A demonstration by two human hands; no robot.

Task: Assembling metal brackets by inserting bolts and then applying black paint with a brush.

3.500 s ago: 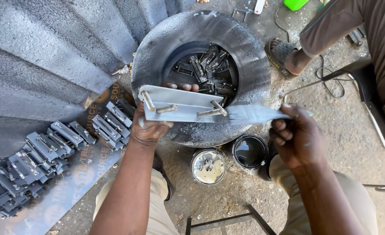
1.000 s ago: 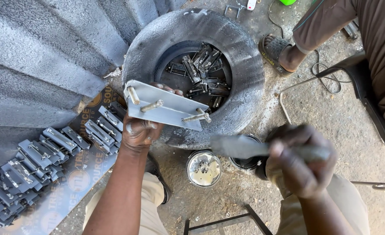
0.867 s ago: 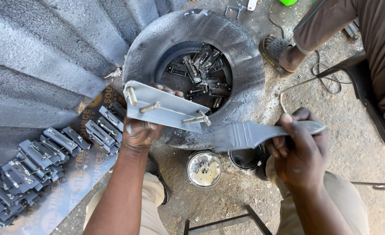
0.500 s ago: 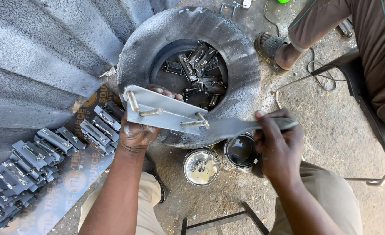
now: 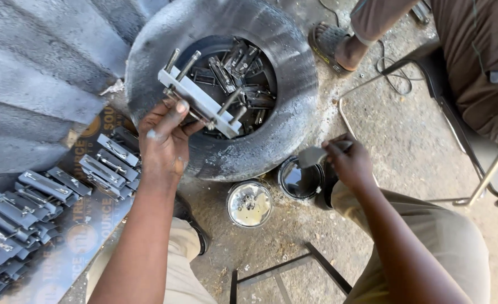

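One large tyre lies flat on the concrete floor, its central well filled with dark metal parts. Corrugated metal sheeting occupies the upper left, and below it rows of grey painted brackets rest on a printed board. At upper right a seated person's sandalled foot rests beside a metal chair frame. The left hand grips a pale grey bolted bracket by its lower edge, holding it tilted above the tyre's rim. The right hand is closed around a paintbrush, whose bristles sit over an open can of dark paint. Just left of that can stands a silvery open tin.
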